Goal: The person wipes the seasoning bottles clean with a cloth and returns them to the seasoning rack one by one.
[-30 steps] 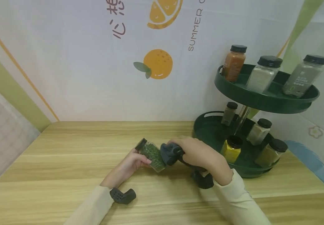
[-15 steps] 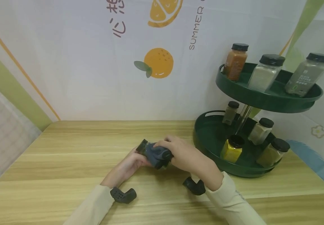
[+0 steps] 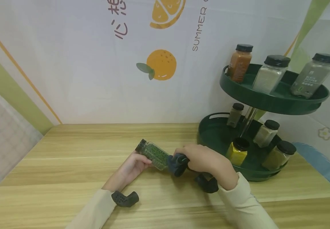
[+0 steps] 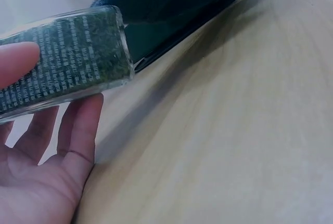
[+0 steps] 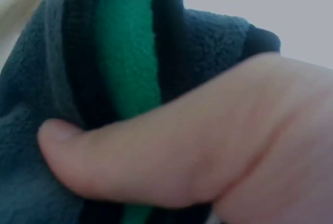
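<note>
In the head view my left hand point(image 3: 133, 166) grips a clear spice jar point(image 3: 157, 155) of green dried herbs, tilted with its black lid up to the left. White print covers the jar side point(image 4: 67, 52) that faces the left wrist view, where the thumb lies on top and the fingers underneath. My right hand point(image 3: 203, 158) holds a bunched dark blue-grey cloth point(image 3: 177, 164) right by the jar's base; whether they touch I cannot tell. Up close in the right wrist view, the thumb presses the folded cloth point(image 5: 23, 146), and a green patch shows in its fold.
A dark green two-tier rack point(image 3: 273, 101) stands at the right. Its upper tier bears an orange-brown jar point(image 3: 240, 65), a pale jar point(image 3: 270, 78) and a black pepper jar point(image 3: 311, 78). Several jars, including a yellow one point(image 3: 236, 154), sit below. Wooden table point(image 3: 67, 149) under both hands.
The cloth went left over the jar, covering most of it half a second ago, then came back right to the jar's base. The jar now lies slightly flatter in my left hand.
</note>
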Motion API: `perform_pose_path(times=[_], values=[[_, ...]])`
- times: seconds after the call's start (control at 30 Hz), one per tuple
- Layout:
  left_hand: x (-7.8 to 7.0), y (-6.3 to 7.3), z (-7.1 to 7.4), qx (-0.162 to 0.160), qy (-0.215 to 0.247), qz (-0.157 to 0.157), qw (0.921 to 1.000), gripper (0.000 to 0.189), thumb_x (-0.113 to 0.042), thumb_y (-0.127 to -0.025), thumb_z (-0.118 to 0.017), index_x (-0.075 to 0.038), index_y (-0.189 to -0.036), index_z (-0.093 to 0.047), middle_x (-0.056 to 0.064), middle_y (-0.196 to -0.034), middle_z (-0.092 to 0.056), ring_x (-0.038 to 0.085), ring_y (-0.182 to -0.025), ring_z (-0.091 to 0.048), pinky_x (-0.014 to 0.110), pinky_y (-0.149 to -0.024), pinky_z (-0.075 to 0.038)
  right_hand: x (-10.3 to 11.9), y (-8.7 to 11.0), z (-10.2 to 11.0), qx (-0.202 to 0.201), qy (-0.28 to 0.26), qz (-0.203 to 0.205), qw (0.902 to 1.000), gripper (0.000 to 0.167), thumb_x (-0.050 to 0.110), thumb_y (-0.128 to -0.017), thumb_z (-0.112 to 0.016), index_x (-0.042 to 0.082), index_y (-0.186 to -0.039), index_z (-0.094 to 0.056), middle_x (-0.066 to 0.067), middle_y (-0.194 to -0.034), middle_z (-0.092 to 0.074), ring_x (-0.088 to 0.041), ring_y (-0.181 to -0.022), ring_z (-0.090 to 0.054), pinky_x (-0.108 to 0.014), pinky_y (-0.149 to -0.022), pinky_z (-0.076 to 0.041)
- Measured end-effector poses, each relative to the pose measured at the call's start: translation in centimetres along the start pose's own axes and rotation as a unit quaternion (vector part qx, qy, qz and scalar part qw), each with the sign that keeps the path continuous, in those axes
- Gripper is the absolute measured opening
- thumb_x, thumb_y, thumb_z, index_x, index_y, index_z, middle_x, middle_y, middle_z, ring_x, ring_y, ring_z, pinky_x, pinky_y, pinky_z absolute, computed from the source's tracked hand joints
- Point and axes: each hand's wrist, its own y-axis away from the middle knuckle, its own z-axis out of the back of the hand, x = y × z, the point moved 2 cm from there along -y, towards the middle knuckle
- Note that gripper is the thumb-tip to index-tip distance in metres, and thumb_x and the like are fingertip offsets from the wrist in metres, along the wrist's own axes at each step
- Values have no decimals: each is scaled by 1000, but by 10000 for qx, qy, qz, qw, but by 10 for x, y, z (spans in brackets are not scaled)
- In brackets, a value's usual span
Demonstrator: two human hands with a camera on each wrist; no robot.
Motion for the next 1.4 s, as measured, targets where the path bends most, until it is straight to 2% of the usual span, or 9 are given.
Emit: perform_pose_path(times=[0.2,0.33,0.43,0.57,0.8,0.97,1.17,1.27,1.4], values=[[1,1,1,114,170,-1,9998,51,14,-74,-43,-7,-120,-39,-3,-103,-59,13,-86,-58,29,-80,-47,11,-4,3,-1261,-205,464,9907,65,-8,-76,-64,25,-130,-50,-3,-121,-57,-21,-103,-59,-39,-84,-50],[0,-1,-2,107,-58,-5,9999,42,14,-72,-43,-11,-105,-51,-7,-96,-58,10,-84,-54,27,-80,-45,25,-10,-3,-1782,-347,1047,9778,80,-11,-72,-67,24,-137,-39,-6,-124,-55,-25,-108,-58,-41,-86,-49],[-1,-1,-4,53,-438,64,9990,37,10,-74,-42,-18,-98,-51,-9,-97,-52,9,-90,-48,26,-86,-40,32,-13,-10,-1599,-40,1265,9790,80,-10,-70,-70,24,-136,-40,-6,-120,-55,-26,-107,-57,-40,-89,-48],[-1,-1,-5,-4,-647,94,9979,38,8,-75,-41,-19,-100,-50,-8,-101,-49,10,-95,-44,27,-90,-36,31,-14,-16,-1154,146,1136,9867,75,-8,-71,-70,27,-133,-46,-4,-114,-55,-24,-105,-54,-39,-91,-46],[-1,1,-5,44,-89,43,9999,46,14,-69,-44,-12,-107,-51,-6,-97,-59,9,-87,-54,25,-80,-45,21,-13,-14,-854,74,956,9917,63,-10,-73,-67,23,-125,-54,-3,-108,-57,-22,-102,-56,-38,-89,-47],[-1,1,-4,81,290,44,9995,53,16,-72,-44,-10,-119,-45,-1,-110,-61,14,-100,-58,28,-87,-46,15,-11,-10,-597,309,628,9958,53,-9,-74,-66,21,-117,-60,-1,-101,-60,-17,-90,-59,-34,-80,-50],[-1,0,-2,123,265,85,9995,58,14,-75,-43,-9,-127,-38,2,-119,-59,18,-110,-56,31,-92,-45,9,-5,-4,-137,386,112,9991,45,-9,-75,-65,20,-109,-63,1,-91,-59,-13,-78,-52,-32,-73,-48],[0,-1,-2,74,245,56,9997,55,14,-74,-43,-9,-124,-40,1,-115,-60,16,-106,-58,31,-89,-47,6,-1,1,-241,368,29,9990,45,-7,-75,-66,22,-109,-64,1,-96,-62,-14,-81,-55,-33,-76,-49],[1,-2,-2,29,347,-2,9994,57,16,-73,-41,-6,-126,-37,-2,-109,-58,13,-99,-57,31,-84,-48,9,0,6,-1071,116,312,9937,55,-8,-74,-67,25,-118,-60,0,-110,-63,-18,-95,-60,-37,-83,-50]])
